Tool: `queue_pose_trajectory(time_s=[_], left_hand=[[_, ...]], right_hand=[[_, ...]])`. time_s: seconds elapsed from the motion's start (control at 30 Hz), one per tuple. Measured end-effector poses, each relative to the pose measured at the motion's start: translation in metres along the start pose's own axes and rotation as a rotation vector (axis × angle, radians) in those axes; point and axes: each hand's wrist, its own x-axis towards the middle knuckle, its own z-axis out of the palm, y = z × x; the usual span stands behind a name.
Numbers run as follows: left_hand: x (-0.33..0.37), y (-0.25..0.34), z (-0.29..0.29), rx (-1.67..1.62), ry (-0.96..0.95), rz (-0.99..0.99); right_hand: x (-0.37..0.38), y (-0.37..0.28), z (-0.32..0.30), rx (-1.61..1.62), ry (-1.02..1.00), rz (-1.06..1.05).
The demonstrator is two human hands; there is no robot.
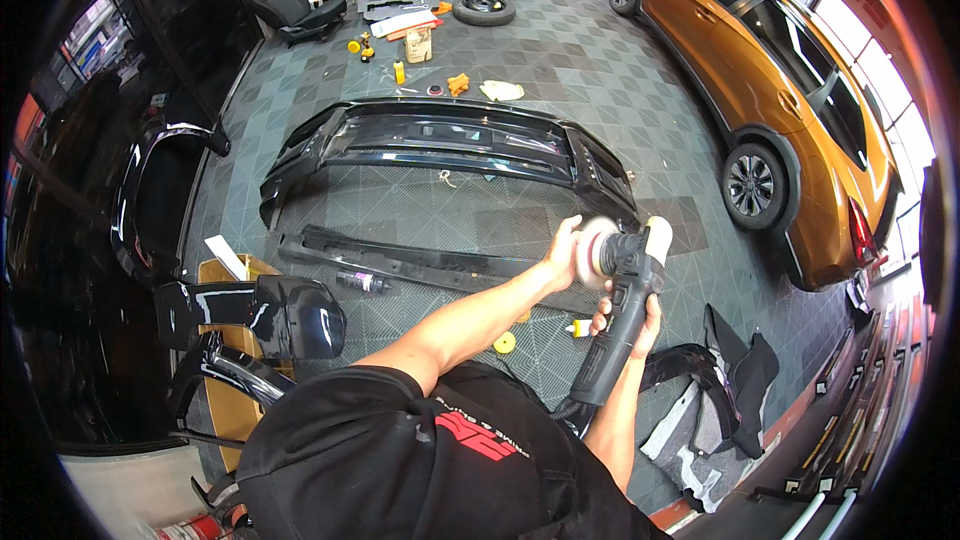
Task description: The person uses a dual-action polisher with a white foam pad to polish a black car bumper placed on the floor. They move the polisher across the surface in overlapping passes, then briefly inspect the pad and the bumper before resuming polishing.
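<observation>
A black power polisher (617, 335) is held up in front of me at the right, tilted, its head uppermost. My right hand (645, 325) is closed round its body just below the head. My left hand (563, 252) is at the round, pale polishing pad (595, 248), its thumb up along the pad's edge and its palm side against the face; the other fingers are partly hidden. Just beyond the tool lies a glossy black car bumper (450, 137) on the floor. A long black trim strip (400, 262) lies nearer, behind my left forearm.
An orange car (765, 70) stands at the right. Black body panels (300, 318) rest on cardboard at the left. Grey felt-like liners (690, 440) lie at lower right. Bottles (399, 72), a yellow cloth (502, 90) and a spare wheel (484, 9) are beyond the bumper.
</observation>
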Motion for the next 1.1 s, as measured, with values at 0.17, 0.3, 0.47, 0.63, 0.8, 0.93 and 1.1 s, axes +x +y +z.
queue_pose_trajectory(time_s=[0.17, 0.3, 0.47, 0.63, 0.8, 0.93, 1.1], left_hand=[[0.003, 0.001, -0.003, -0.026, -0.026, -0.01], [0.009, 0.001, -0.013, -0.017, -0.047, 0.004], [0.006, -0.001, -0.006, 0.045, 0.022, -0.008], [0.0, -0.002, 0.003, 0.028, 0.026, -0.026], [-0.01, -0.001, 0.013, 0.063, 0.02, -0.044], [-0.017, 0.011, 0.025, 0.031, 0.04, -0.04], [-0.016, 0.024, 0.025, 0.016, 0.026, -0.049]], right_hand=[[0.0, 0.001, 0.002, -0.017, 0.023, -0.006], [0.001, 0.002, 0.004, -0.02, 0.031, -0.004], [-0.002, 0.002, 0.015, -0.006, 0.124, -0.002], [0.003, 0.003, 0.003, 0.007, 0.041, 0.02], [0.003, 0.002, 0.007, 0.034, 0.022, 0.006], [0.002, 0.003, 0.016, 0.011, 0.042, 0.008], [0.004, 0.005, 0.025, 0.054, -0.002, 0.001]])
